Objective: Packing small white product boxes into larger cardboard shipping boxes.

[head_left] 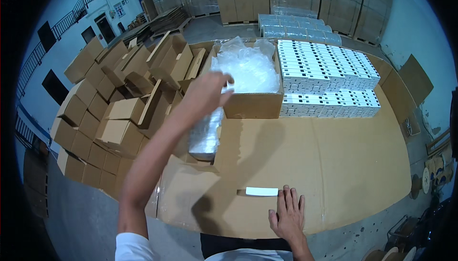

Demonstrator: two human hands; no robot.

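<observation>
nearest the person, the right hand (287, 212) lies flat and spread on the cardboard-covered surface (334, 165), fingertips just beside a small flat white box (261, 191). it grips nothing. risk: the box sits loose near the front edge, so a careless sweep of that hand could push it off to the floor.

further out, the left hand (206, 90) reaches forward, fingers loosely curled and part open, at the near left corner of an open carton (251, 104) filled with clear plastic bags (247, 70). whether it pinches a bag or only touches the film cannot be told. just below the hand, a film-wrapped bundle (206, 134) stands in the gap at the surface's left edge. risk: the bags are slippery and heaped above the rim; a pull on one could drag several out, and the outstretched forearm could knock the bundle.

right of the carton, stacked small white boxes (329, 77) stand in tight rows, touching the carton wall. risk: shoving the carton sideways could topple the outer row.

to the left, a loose pile of empty brown cartons (109, 103) leans close beside the surface; a bump could make it slide.
</observation>
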